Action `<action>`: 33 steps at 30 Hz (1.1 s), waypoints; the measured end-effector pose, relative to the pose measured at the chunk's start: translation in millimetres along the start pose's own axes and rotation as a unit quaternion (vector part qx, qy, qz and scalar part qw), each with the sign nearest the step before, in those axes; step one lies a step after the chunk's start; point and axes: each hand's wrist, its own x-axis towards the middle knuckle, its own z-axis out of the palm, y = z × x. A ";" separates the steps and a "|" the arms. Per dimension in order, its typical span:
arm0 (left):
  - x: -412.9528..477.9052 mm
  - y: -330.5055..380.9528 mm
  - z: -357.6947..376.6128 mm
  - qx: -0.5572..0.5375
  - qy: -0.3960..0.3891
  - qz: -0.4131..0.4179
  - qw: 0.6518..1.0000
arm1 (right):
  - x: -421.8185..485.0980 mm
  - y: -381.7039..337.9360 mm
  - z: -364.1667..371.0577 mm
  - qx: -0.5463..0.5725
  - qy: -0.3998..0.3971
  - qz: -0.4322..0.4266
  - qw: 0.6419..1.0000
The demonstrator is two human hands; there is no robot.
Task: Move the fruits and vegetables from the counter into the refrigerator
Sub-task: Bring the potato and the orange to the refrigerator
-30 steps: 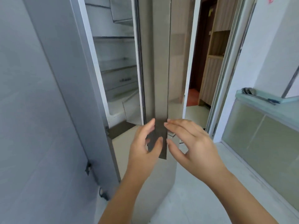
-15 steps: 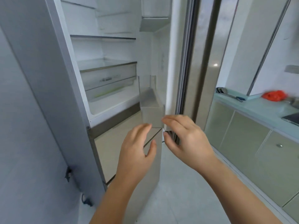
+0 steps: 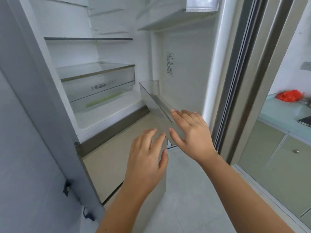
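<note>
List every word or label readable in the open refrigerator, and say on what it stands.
Print on the clear drawer front: too blurred to read.
Sticker on the inner face of the refrigerator door: print too small to read.
No other text shows.

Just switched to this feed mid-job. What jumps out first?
The left hand and right hand are spread open at centre, holding nothing, the right one at the near end of the clear door bin. Behind them the refrigerator stands wide open, a green strip showing in a clear drawer. A bright red bag lies on the counter at far right.
</note>
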 end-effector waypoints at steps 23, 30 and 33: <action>134.5 125.8 203.9 -0.037 -0.079 0.031 0.996 | -22.5 257.7 -44.9 -0.046 0.000 0.058 0.997; 167.6 135.7 254.6 0.000 -0.116 0.042 0.992 | -6.8 313.6 -22.9 -0.086 -0.051 0.163 0.982; 191.2 134.1 278.0 0.002 -0.105 0.046 0.993 | 3.6 344.5 -11.5 -0.080 -0.069 0.186 0.977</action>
